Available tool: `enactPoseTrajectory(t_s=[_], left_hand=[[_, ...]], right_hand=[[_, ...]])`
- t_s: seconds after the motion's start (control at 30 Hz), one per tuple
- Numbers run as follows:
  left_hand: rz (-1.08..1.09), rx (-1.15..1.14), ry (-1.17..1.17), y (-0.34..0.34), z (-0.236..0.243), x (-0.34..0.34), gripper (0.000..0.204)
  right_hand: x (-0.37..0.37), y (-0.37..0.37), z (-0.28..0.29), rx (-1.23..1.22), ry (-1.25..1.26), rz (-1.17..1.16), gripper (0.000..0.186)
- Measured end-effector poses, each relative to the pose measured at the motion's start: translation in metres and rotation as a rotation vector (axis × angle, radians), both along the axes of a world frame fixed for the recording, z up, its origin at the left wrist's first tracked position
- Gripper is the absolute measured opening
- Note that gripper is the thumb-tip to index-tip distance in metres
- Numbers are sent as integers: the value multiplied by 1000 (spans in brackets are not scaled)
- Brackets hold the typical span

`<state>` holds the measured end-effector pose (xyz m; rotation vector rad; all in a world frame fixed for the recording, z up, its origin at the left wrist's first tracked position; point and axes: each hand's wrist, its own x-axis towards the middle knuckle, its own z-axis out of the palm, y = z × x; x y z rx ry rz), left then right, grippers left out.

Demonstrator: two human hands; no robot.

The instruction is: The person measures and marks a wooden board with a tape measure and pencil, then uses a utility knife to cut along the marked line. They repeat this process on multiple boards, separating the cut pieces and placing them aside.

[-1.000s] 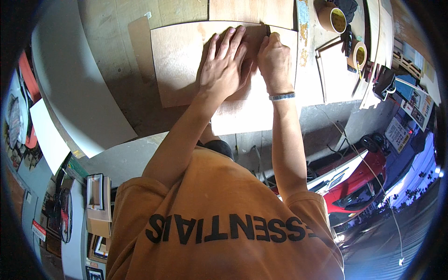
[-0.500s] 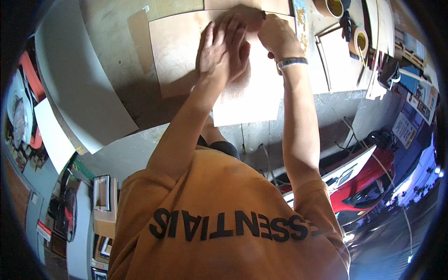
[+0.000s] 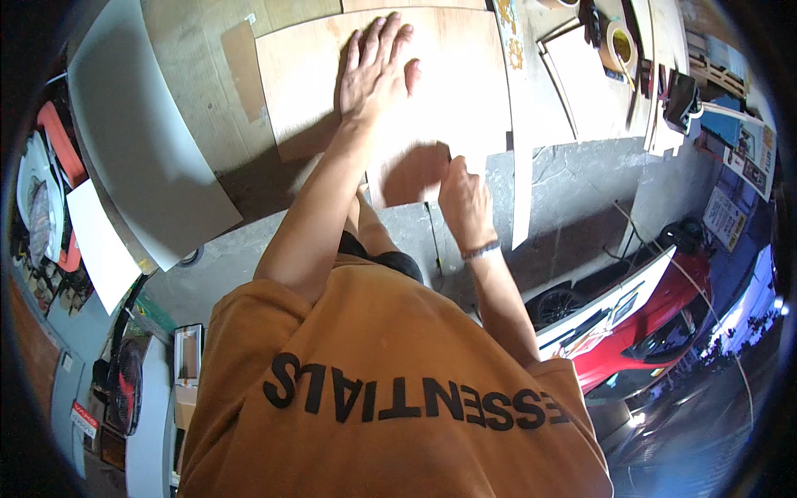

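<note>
A light plywood sheet (image 3: 307, 91) lies on the worn workbench (image 3: 191, 91), overlapping another board that juts over the front edge. My left hand (image 3: 375, 76) rests flat on the upper part of the sheet, fingers spread. My right hand (image 3: 465, 199) is closed around a thin dark tool (image 3: 451, 153), mostly hidden in the grip, near the board's front right corner below my left hand. A long, narrow pale strip (image 3: 519, 191) runs down the right side of the sheet and over the bench edge.
A curved white board (image 3: 133, 141) lies left. Tape rolls (image 3: 615, 58), thin frames and offcuts (image 3: 664, 141) sit right. Below are a concrete floor (image 3: 564, 183), loose cables and a red car (image 3: 681, 290). A fan (image 3: 124, 386) and stacked items stand lower left.
My right hand with the dark tool has moved down from the top edge toward me, past the front of the sheet. My left hand has shifted slightly up and left, still flat.
</note>
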<state>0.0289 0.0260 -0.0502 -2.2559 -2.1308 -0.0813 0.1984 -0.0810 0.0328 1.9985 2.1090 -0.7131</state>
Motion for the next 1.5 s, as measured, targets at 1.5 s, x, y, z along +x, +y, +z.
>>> enactPoseTrajectory(t_s=[1.5], left_hand=[[42,30,-264,4,-2,-1,59]], right_hand=[[-24,112,-21,-123,109,-146,17]])
